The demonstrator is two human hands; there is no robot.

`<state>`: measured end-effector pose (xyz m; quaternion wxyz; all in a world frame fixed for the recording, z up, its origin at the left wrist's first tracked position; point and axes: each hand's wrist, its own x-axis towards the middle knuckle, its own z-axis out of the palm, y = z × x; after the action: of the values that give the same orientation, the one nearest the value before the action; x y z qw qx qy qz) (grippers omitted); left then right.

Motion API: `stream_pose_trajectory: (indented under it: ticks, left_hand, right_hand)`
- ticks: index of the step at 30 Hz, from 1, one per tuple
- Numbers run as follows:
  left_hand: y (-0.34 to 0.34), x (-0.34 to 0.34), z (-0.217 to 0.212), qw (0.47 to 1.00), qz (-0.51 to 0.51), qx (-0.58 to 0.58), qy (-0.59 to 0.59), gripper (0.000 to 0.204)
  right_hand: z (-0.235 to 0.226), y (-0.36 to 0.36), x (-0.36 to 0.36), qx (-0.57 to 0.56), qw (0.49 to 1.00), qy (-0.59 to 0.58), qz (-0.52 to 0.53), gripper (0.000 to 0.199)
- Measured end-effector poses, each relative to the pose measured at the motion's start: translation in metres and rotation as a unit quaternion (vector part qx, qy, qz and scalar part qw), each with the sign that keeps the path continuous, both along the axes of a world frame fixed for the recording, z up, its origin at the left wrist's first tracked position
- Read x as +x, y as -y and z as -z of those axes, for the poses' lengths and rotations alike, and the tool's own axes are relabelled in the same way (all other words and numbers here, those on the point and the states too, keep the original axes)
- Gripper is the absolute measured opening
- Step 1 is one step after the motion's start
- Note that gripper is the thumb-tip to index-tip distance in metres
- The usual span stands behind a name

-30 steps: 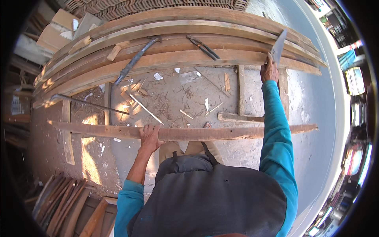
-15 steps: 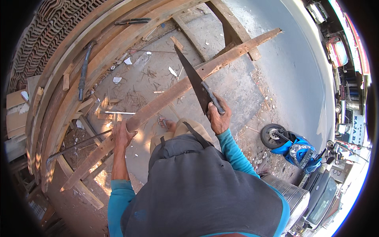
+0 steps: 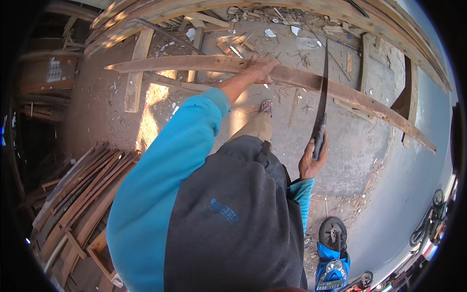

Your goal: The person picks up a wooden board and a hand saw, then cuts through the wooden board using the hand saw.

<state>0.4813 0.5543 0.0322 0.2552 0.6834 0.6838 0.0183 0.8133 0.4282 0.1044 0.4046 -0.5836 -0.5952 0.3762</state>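
Since prev. frame: long curved brown wooden plank (image 3: 340, 90) now runs left–right; left hand (image 3: 260, 70) pressed flat on it, right hand (image 3: 311, 163) clamped on dark long-bladed saw (image 3: 321, 104) crossing plank's near edge.

My left hand (image 3: 261, 69) reaches out flat, palm down, arm stretched; my right hand (image 3: 311, 158) is curled tight, low at my side.

Head-worn fisheye, steeply downward, close
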Motion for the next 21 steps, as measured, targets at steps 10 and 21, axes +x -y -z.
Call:
stream_pose_trajectory:
  ticks: [10,21]
  left_hand:
    - [0.038,-0.045,-0.022,0.995,-0.061,-0.078,0.006,0.096]
    - [-0.044,0.061,-0.01,0.991,-0.021,0.117,0.055,0.069]
  right_hand:
    - [-0.031,-0.001,-0.003,0.055,0.998,0.021,0.012,0.046]
    - [-0.038,0.002,0.015,-0.108,0.992,-0.055,0.044,0.052]
